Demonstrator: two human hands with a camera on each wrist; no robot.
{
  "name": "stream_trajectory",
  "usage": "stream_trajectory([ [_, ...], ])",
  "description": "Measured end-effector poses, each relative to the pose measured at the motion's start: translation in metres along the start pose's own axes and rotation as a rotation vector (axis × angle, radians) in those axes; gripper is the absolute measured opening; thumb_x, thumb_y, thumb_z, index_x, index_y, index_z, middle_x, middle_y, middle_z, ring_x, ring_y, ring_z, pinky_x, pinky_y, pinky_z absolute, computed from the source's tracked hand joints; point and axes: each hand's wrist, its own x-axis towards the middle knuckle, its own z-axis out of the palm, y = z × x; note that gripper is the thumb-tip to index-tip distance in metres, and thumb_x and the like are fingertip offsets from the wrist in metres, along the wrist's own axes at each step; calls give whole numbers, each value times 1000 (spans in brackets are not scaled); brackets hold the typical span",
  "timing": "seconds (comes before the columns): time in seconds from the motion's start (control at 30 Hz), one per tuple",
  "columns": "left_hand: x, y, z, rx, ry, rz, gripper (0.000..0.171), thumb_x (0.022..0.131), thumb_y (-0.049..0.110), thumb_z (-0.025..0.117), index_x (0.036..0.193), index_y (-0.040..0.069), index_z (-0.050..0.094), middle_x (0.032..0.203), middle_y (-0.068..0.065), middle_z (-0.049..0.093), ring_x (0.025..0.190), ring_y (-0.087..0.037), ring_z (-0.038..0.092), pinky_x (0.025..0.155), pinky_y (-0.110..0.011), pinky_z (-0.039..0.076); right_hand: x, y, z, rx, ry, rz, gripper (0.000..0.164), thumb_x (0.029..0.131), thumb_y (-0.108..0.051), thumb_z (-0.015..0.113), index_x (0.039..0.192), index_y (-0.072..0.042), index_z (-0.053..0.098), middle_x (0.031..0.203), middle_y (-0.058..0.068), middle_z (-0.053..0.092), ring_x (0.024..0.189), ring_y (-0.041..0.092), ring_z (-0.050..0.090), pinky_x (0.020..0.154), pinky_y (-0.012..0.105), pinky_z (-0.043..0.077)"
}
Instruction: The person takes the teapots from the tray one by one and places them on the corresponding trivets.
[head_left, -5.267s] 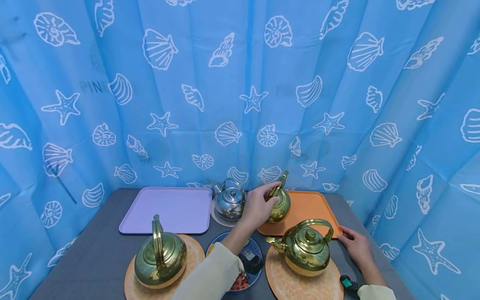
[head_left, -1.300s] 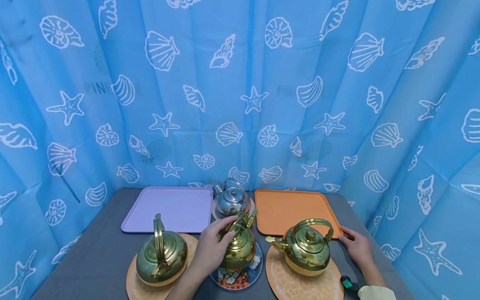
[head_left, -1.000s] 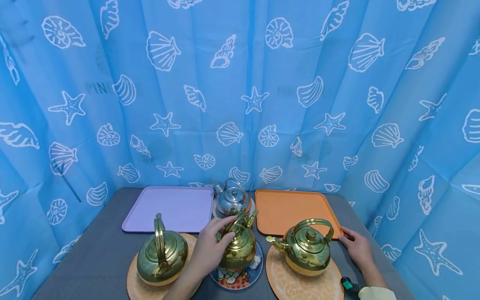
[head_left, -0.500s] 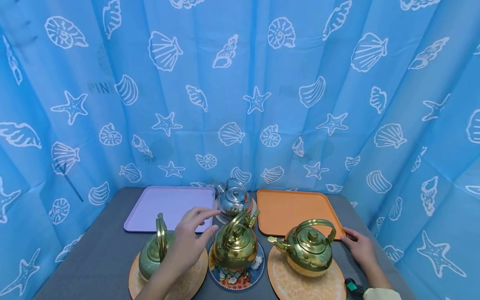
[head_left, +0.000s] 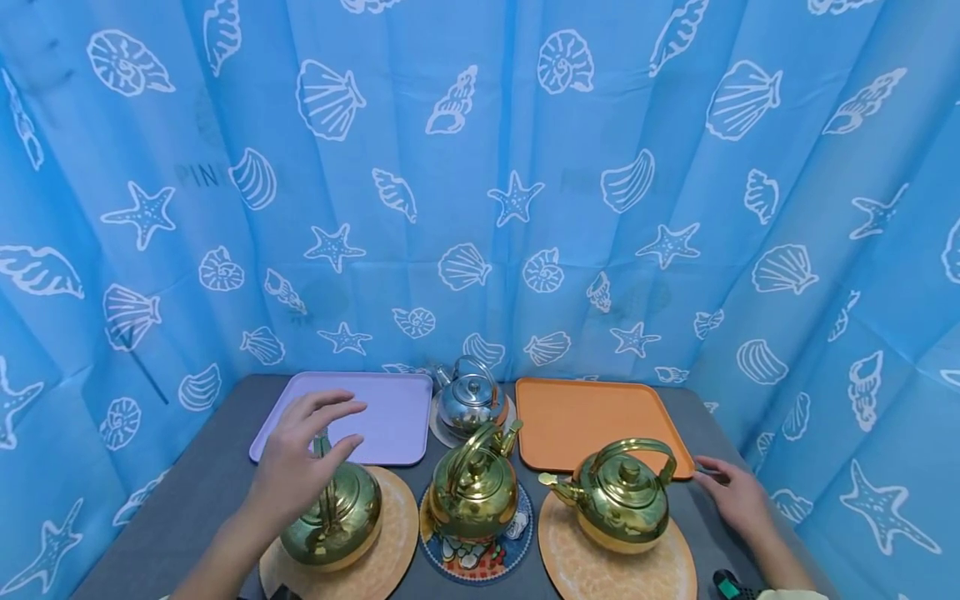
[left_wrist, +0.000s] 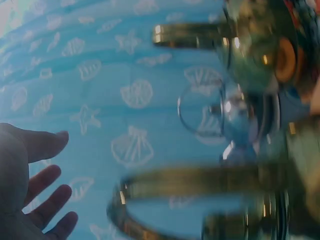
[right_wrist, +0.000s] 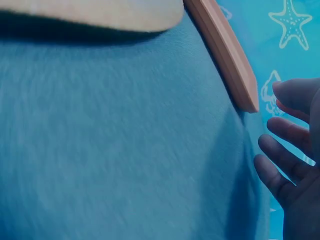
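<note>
My left hand hovers over the left gold kettle with fingers spread and nothing in them, partly hiding its upright handle. In the left wrist view the same hand appears at the edge, away from the blurred kettle handle. A second gold kettle stands on a patterned blue round mat in the middle. At right, a third gold kettle sits on an orange-patterned round mat. My right hand is beside the near right corner of the orange tray; the right wrist view shows its fingers apart from the tray.
Behind the middle kettle, a smaller silver kettle stands on a pale round mat. A lilac tray lies at back left. The left and right round mats lie near the front. A blue shell-print curtain surrounds the grey tabletop.
My left hand brought a gold kettle from the orange tray to the middle mat, released it, then moved left over the left kettle. My right hand has drawn slightly off the tray corner.
</note>
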Motion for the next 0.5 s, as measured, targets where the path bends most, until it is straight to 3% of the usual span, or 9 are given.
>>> stream_trajectory([
  [0.2,-7,-33,-24,78,56,5,51,67,0,84,115,7,70,121,-14,61,111,-34,52,93,-40,39,-3,-1,-13,-122,-44,-71,45,94,-22,64,125,10,57,120,35,54,102,48,56,80,57,48],
  [0.3,-14,-54,-33,116,59,10,44,82,27,80,118,5,68,123,-17,59,114,-40,49,97,-45,36,-8,0,-18,-185,-32,-164,44,91,-19,66,123,10,59,119,35,55,103,50,55,82,60,45],
  [0.4,-24,-75,-41,163,48,20,60,89,56,62,120,5,67,126,-20,56,114,-44,47,98,-52,33,-12,2,-21,-225,-25,-256,45,89,-19,69,122,10,59,120,35,55,106,53,51,86,63,41],
  [0.5,-34,-92,-47,219,8,15,73,88,68,52,123,6,65,129,-22,54,115,-47,45,97,-60,31,-16,4,-23,-258,-9,-323,48,87,-23,73,123,7,60,121,35,54,107,55,49,88,65,38],
])
